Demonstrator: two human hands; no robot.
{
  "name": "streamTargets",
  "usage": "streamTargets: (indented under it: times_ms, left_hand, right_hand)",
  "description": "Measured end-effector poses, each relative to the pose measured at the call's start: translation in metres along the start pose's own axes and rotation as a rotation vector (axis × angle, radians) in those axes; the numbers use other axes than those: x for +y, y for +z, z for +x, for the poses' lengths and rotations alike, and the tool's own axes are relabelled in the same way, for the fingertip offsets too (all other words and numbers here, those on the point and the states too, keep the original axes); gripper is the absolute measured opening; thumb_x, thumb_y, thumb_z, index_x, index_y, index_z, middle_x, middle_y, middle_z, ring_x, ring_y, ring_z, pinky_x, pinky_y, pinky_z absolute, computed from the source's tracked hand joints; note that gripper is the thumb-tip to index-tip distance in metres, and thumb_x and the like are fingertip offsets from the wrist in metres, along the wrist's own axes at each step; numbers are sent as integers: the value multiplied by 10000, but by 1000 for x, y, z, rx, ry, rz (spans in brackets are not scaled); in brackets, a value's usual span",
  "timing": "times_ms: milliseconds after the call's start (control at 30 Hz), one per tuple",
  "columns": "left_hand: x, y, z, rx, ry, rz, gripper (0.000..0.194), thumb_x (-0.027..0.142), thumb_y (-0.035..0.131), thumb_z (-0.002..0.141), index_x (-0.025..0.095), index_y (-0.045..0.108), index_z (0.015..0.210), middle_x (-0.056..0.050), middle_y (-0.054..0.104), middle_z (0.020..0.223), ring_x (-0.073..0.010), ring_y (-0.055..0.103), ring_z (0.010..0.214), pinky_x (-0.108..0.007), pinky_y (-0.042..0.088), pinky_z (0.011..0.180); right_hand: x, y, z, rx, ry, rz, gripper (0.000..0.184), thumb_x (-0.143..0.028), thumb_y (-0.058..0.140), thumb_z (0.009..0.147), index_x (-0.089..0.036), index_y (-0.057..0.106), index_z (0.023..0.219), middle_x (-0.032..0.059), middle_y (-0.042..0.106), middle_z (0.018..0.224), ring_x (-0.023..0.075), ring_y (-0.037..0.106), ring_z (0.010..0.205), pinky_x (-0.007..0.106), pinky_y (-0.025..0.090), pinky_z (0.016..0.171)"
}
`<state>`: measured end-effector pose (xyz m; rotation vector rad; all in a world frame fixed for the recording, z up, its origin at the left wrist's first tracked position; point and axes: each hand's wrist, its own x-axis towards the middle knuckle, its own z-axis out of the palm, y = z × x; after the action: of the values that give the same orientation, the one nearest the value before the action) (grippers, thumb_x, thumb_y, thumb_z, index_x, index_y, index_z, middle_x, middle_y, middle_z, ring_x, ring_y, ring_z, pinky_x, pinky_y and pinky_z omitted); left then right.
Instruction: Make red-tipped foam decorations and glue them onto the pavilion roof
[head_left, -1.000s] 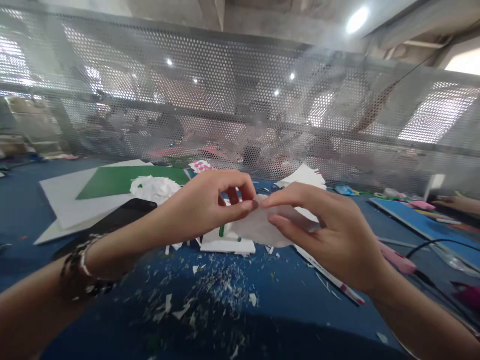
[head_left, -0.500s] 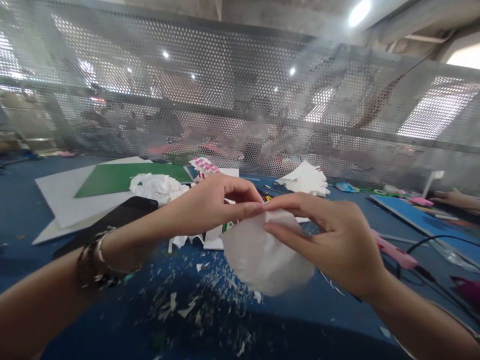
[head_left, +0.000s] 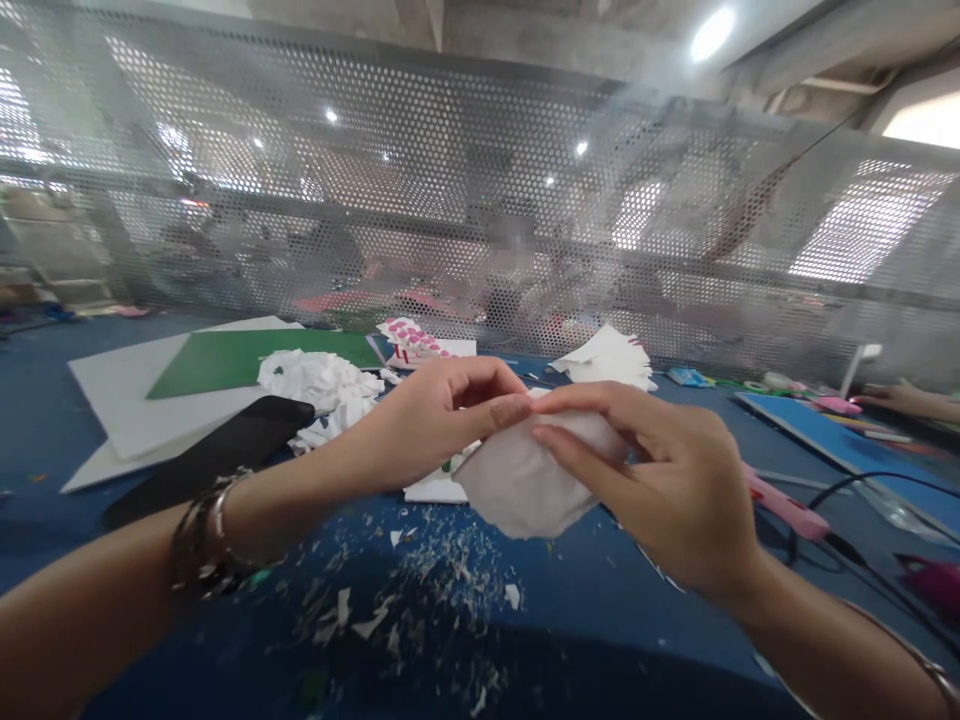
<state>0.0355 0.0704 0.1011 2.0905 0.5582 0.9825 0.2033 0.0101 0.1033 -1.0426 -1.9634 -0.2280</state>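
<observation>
Both hands pinch a thin, rounded piece of white paper point(head_left: 536, 485) at its upper edge. My left hand point(head_left: 457, 410) holds it between thumb and fingertips. My right hand point(head_left: 652, 460) grips it just beside, thumb in front and index finger along the top, and the fingertips of both hands nearly touch. The paper hangs down over the blue table point(head_left: 570, 620). Behind it, partly hidden, lies a small white board point(head_left: 435, 488) with a bit of green on it. A crumpled white paper heap point(head_left: 322, 385) is beyond my left forearm.
A black phone point(head_left: 217, 455), green sheet point(head_left: 247, 360) and white sheets point(head_left: 112, 385) lie left. Pink-dotted paper point(head_left: 409, 338) and fringed white paper point(head_left: 607, 358) stand behind. On the right are a pink corded tool point(head_left: 787, 508), a blue board point(head_left: 840, 440) and another person's hand point(head_left: 907, 398). Paper scraps point(head_left: 450, 570) litter the front.
The white paper swung down toward me, then lifted slightly, and now hangs in front of the small board. My hands have drawn closer together on its edge.
</observation>
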Motion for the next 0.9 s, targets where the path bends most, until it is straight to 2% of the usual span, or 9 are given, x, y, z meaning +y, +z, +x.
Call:
streamTargets:
  times_ms: [133, 233, 400, 500, 733, 900]
  left_hand:
    - [4, 1, -1, 3, -3, 44, 163, 268, 480, 818, 169, 548, 708, 48, 516, 616, -78, 457, 551, -170, 354, 489]
    - [5, 2, -2, 0, -5, 51, 164, 267, 480, 812, 168, 539, 696, 49, 493, 602, -80, 442, 548, -169, 349, 485]
    - [4, 3, -3, 4, 9, 55, 169, 247, 480, 816, 168, 523, 673, 54, 467, 588, -75, 419, 531, -167, 337, 475]
    - [2, 5, -2, 14, 7, 54, 160, 242, 480, 821, 167, 526, 687, 49, 481, 601, -78, 435, 542, -170, 345, 476]
    - [-3, 7, 0, 13, 23, 18, 158, 242, 487, 833, 160, 533, 707, 40, 507, 619, -75, 461, 552, -160, 364, 474]
    - [-2, 8, -1, 20, 42, -9, 146, 207, 502, 805, 159, 525, 668, 44, 500, 599, -69, 449, 534, -151, 362, 466]
  right_hand:
    - [2, -1, 1, -9, 72, 125, 78, -196, 620, 782, -247, 667, 817, -44, 710, 736, 111, 637, 572, 209, 481, 465]
    - [2, -3, 2, -41, 92, 181, 61, -197, 632, 770, -231, 669, 805, -44, 714, 736, 107, 645, 584, 198, 491, 472]
    - [0, -8, 4, -97, 52, 110, 92, -193, 662, 747, -225, 667, 833, -53, 706, 713, 102, 641, 567, 212, 531, 574]
    - [-1, -10, 4, -105, 30, 27, 90, -206, 650, 763, -227, 668, 848, -52, 696, 676, 106, 621, 517, 225, 526, 560]
    - [2, -8, 0, -60, -52, -100, 60, -205, 619, 797, -221, 670, 823, -58, 657, 579, 78, 542, 417, 198, 423, 420]
    - [2, -9, 1, -14, -96, -149, 63, -189, 611, 795, -209, 664, 766, -83, 563, 459, 59, 448, 351, 203, 319, 354]
